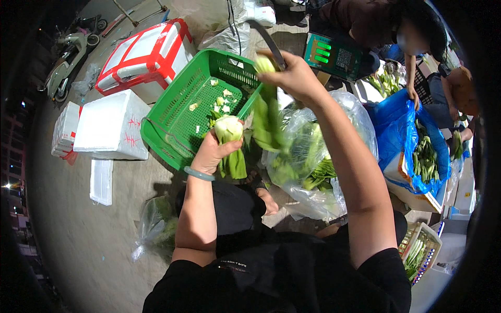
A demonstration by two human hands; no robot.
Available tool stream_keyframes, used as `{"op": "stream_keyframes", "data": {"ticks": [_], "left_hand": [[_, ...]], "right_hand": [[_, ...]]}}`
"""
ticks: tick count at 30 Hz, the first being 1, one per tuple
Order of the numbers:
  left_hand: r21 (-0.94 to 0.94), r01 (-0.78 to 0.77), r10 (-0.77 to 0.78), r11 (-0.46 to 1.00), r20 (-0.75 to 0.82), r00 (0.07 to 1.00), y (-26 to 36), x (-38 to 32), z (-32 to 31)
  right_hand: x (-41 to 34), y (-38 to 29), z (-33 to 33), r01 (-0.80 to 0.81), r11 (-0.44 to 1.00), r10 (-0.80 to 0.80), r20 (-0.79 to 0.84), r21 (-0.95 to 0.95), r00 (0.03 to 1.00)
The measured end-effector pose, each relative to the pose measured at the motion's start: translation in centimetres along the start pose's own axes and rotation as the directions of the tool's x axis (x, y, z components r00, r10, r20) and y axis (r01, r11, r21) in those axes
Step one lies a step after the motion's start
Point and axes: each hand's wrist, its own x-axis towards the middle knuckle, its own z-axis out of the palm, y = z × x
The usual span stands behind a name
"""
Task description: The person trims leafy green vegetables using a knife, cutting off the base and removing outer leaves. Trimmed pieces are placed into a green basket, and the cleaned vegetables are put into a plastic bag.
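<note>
My left hand (213,152), with a pale bangle at the wrist, grips a head of bok choy (229,131), its pale base up and leaves hanging down. My right hand (291,72) is raised and holds both a knife with a dark curved blade (268,41) and a blurred leafy green stalk (268,121) that hangs below it. Between and beyond the hands stands a green plastic crate (180,82) with several pale cut pieces on its floor. Under my right forearm lies a clear plastic bag (360,113) of leafy greens.
White foam boxes (105,121), one bound in red tape (156,51), stand left of the crate. A bagged bundle of greens (158,219) lies near my left knee. A digital scale (332,56), a blue bag of greens (391,121) and other people (364,19) are at the right.
</note>
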Motion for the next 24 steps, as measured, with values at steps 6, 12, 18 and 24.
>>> {"op": "stream_keyframes", "data": {"ticks": [6,12,18,24], "left_hand": [[-0.038,-0.043,0.034,0.998,-0.217,0.976,-1.1,1.2,0.6],[-0.217,0.027,-0.069,0.976,-0.186,0.98,-0.9,0.8,0.1],[-0.197,0.074,-0.107,0.978,-0.162,0.981,-0.5,0.6,0.8],[-0.21,0.042,-0.087,0.977,-0.209,0.974,-0.1,0.5,1.2]], "right_hand": [[1.1,-1.1,3.3,0.473,0.759,-0.532,-0.006,-0.447,0.847],[-5.5,0.4,3.6,0.563,0.536,-0.364,0.429,-0.629,0.827],[-6.0,1.1,4.3,0.452,0.561,-0.301,0.338,-0.693,0.892],[-6.0,1.0,4.2,0.504,0.561,-0.309,0.398,-0.657,0.864]]}}
